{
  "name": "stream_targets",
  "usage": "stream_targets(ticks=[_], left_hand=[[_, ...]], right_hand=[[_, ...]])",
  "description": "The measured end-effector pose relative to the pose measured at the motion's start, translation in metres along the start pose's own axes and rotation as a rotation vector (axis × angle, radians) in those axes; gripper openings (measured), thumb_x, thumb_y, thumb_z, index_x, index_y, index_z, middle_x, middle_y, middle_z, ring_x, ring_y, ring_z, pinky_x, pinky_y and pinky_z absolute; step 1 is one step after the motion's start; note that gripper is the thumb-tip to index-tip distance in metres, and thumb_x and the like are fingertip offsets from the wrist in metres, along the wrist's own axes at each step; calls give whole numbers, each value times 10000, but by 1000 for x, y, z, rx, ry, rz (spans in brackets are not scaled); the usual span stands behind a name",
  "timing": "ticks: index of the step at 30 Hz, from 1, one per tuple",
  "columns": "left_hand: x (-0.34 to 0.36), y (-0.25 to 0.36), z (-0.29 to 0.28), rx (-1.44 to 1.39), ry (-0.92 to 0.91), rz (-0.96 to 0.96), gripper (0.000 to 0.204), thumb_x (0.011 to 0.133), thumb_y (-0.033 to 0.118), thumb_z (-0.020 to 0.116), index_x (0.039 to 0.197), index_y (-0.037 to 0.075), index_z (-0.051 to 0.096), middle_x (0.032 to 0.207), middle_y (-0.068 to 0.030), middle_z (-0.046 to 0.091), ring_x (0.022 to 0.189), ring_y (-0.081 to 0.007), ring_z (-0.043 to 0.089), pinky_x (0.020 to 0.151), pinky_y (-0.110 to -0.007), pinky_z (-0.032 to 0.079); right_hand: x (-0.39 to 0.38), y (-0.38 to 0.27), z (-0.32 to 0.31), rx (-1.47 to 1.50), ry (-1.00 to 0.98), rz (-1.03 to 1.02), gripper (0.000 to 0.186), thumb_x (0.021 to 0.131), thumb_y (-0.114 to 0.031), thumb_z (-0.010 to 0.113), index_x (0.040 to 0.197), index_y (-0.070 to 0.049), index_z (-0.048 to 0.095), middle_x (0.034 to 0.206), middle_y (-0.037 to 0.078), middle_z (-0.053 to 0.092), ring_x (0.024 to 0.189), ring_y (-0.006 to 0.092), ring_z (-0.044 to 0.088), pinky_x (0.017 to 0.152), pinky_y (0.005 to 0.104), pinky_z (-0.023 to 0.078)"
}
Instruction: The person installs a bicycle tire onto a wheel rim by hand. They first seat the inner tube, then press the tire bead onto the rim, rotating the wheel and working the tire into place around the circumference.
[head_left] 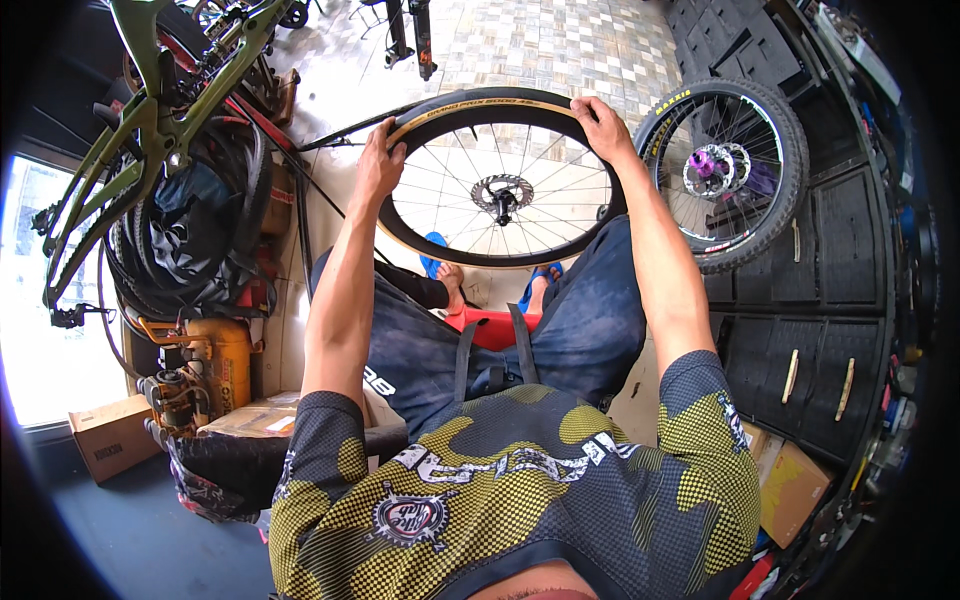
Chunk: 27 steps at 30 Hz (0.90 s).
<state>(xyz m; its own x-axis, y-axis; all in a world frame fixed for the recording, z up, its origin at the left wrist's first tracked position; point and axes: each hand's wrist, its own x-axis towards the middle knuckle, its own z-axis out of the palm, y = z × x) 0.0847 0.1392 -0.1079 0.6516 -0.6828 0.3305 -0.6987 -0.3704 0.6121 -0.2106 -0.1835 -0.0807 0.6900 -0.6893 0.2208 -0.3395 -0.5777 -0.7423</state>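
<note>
"Where's the wheel (502, 192)?"

"Just in front of the knees (618, 240). The left hand (381, 160) and right hand (602, 130) both grip its tyre (482, 101)."

"What step is this?"

"Maybe working the tyre onto the rim (490, 116). Next calls for steady, even pushing from both."

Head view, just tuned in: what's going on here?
A person has both hands on the tan-edged tire of a spoked bike wheel in front of their knees. The left hand grips its upper left; the right hand is on its upper right. Whether the tire is fully seated isn't clear. A second, knobby-tired wheel stands to the right.
</note>
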Motion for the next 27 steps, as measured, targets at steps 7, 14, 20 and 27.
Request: stream_targets(ticks=[7, 14, 20, 27], left_hand=[[9, -24, -7, -53, -3, -9, 536, 984, 481, 703, 1290, 42, 672, 1230, -246, 695, 1175, -405, 652, 1012, -468, 512], [3, -30, -14, -192, -180, -202, 555, 1048, 537, 617, 1327, 68, 514, 997, -190, 682, 952, -293, 647, 872, -433, 511], [43, 10, -90, -95, 222, -7, 522, 1061, 505, 596, 1116, -8, 675, 925, -226, 686, 848, -329, 654, 783, -424, 503], [73, 87, -235, -46, 388, -39, 605, 1074, 596, 506, 997, 10, 636, 720, -150, 519, 696, -223, 515, 679, -381, 450]], right_hand=[[-30, 25, -14, -143, 31, -40, 757, 932, -681, 663, 1307, -24, 629, 1234, 272, 699, 1189, 452, 653, 995, 492, 514], [-73, 66, -41, -100, 133, 38, 725, 950, -655, 674, 1307, -27, 618, 1174, 266, 715, 1137, 438, 683, 945, 458, 530], [-7, -47, -98, -117, 315, -147, 748, 940, -734, 621, 1270, -64, 659, 996, 237, 747, 954, 450, 724, 785, 475, 556], [17, -226, -187, -241, 458, -246, 601, 990, -652, 618, 1231, -108, 700, 943, 206, 755, 946, 437, 728, 773, 457, 557]])
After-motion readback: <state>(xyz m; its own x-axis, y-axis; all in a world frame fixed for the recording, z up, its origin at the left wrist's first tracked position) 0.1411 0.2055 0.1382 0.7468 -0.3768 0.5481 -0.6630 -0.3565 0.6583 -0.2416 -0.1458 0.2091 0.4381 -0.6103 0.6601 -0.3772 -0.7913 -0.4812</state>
